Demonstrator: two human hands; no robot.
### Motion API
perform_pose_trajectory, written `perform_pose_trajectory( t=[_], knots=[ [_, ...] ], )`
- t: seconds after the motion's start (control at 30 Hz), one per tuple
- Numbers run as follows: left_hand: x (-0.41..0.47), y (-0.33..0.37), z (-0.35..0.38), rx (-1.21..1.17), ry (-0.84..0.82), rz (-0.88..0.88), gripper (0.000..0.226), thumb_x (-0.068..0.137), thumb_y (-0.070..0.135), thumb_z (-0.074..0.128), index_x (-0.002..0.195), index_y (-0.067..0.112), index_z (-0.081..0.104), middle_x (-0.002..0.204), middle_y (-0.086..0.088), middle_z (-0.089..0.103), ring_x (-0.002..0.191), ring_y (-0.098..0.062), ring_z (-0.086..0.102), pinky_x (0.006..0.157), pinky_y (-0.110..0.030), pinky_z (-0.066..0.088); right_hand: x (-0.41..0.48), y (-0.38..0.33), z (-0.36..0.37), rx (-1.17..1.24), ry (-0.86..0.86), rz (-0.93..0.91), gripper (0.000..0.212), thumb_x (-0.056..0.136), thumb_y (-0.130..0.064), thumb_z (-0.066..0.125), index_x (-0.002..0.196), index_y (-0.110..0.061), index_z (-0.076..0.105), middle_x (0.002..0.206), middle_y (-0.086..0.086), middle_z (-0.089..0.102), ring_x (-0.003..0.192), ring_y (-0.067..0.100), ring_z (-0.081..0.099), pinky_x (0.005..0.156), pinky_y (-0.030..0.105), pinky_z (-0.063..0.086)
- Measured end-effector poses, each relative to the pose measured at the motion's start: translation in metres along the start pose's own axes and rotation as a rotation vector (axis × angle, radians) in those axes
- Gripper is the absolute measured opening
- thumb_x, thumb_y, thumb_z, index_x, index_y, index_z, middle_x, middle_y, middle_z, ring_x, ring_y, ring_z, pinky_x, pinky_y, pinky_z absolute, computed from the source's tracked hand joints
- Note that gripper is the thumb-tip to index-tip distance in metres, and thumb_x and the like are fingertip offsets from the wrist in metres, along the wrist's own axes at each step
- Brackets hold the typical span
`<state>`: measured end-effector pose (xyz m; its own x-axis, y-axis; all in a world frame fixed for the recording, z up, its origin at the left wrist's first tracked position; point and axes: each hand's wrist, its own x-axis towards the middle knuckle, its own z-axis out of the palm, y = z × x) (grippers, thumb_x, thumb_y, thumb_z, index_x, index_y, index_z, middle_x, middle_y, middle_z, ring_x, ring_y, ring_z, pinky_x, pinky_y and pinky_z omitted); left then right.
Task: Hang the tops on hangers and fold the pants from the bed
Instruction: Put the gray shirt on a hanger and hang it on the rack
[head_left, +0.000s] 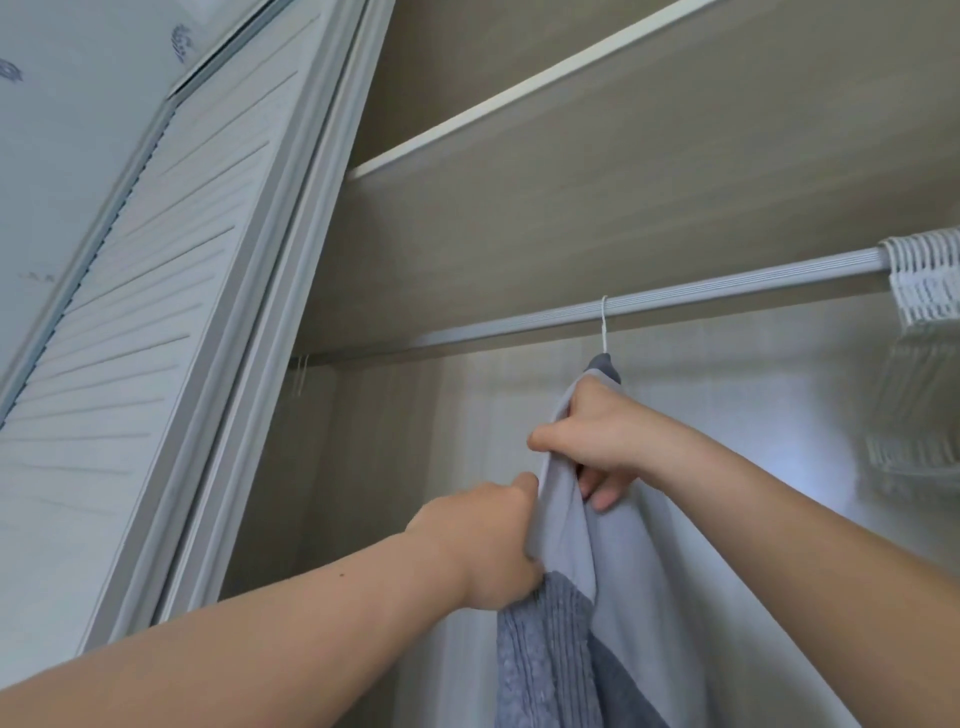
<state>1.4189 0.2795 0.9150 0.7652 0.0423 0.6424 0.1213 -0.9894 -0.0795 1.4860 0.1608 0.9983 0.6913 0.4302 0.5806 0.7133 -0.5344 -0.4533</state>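
A light grey top (639, 587) with darker grey knitted parts hangs from a white hanger hook (604, 325) on the wardrobe rail (701, 296). My right hand (597, 441) grips the fabric just below the hook, near the collar. My left hand (488, 540) grips the top's left edge a little lower, beside the ribbed knit part (540, 649). The hanger's body is hidden under the cloth.
A bunch of white hangers (924, 280) hangs at the rail's right end. A shelf (519, 109) runs above the rail. The louvred sliding wardrobe door (156, 312) stands at the left. A thin hook (300, 376) hangs near the rail's left end.
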Motion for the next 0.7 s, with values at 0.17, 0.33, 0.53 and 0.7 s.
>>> perform_pose_trajectory(
  t=[0.17,0.33,0.53,0.7],
  knots=[
    [-0.006,-0.009,0.000,0.041,-0.080,0.001,0.021,0.086,0.030,0.059,0.088,0.020,0.041,0.076,0.003,0.040,0.084,-0.031,0.053,0.069,-0.035,0.044,0.001,-0.001,0.011,0.000,0.091,-0.057,0.040,0.089,-0.018,0.057,0.121,0.006,0.048,0.066,0.024,0.065,0.058,0.039,0.071,0.059,0.054,0.061],
    [-0.004,-0.026,-0.001,0.115,-0.106,-0.057,0.017,0.087,0.028,0.058,0.089,0.017,0.045,0.078,0.000,0.039,0.081,-0.032,0.052,0.070,-0.034,0.042,0.013,-0.003,0.025,0.136,0.073,-0.126,0.015,0.091,-0.010,0.055,0.100,0.000,0.048,0.092,0.028,0.068,0.075,0.046,0.072,0.070,0.060,0.059],
    [-0.005,-0.064,0.007,0.175,-0.137,-0.115,0.013,0.088,0.026,0.055,0.091,0.020,0.044,0.097,-0.008,0.050,0.095,-0.035,0.058,0.072,-0.035,0.039,0.046,-0.009,0.068,0.251,0.013,-0.175,0.016,0.092,-0.003,0.048,0.107,0.003,0.050,0.105,0.030,0.061,0.080,0.050,0.069,0.068,0.062,0.059],
    [-0.002,-0.106,0.015,0.301,-0.164,-0.178,0.013,0.092,0.027,0.053,0.092,0.020,0.042,0.096,-0.005,0.050,0.091,-0.032,0.058,0.071,-0.037,0.039,0.089,-0.023,0.120,0.376,-0.051,-0.227,0.019,0.095,0.000,0.045,0.111,0.005,0.054,0.111,0.028,0.058,0.083,0.049,0.068,0.065,0.060,0.059]
  ],
)
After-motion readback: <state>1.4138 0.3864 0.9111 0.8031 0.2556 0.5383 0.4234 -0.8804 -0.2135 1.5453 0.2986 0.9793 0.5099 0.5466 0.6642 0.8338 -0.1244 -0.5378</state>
